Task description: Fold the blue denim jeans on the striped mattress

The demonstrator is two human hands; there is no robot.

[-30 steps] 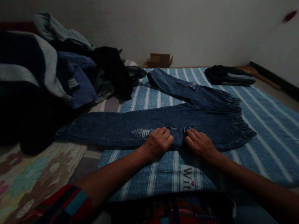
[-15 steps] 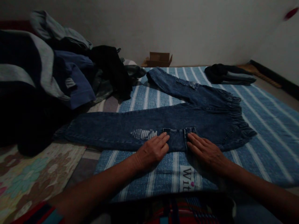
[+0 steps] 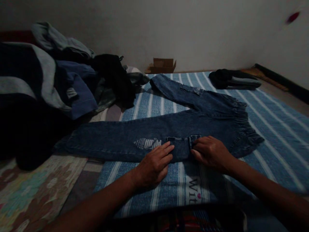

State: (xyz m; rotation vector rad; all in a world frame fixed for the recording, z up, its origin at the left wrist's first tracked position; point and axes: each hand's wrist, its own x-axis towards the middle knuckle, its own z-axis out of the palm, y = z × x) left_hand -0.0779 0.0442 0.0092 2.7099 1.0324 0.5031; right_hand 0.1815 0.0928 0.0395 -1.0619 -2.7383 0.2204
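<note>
1. A pair of blue denim cargo jeans lies across the middle of the frame on a striped blue bedcover. The elasticated waistband is toward the right and the legs run leftward, apart from each other; laid this way, the near leg presents its side pocket to both hands.

2. The left hand, just below centre, rests with its fingers extended and fairly flat on the near leg, fingertips at the pocket's left end. That flat contact probably steadies the denim beside the printed lettering.

3. The right hand, right of centre, has its fingers curled in toward the thumb at the pocket's right end (the dim light hides whether cloth is caught between them). The curl suggests work on that edge, with the left hand as the anchor.

4. Relative to the hands, the near leg lies beneath the fingers, and much of the pocket shows in the gap between them. The far leg stretches beyond both, toward the upper middle; the waistband sits to the right of the right hand.

5. A heap of clothes fills the upper left, bordering the near leg's hem, while a folded dark garment lies apart at upper right.
</note>
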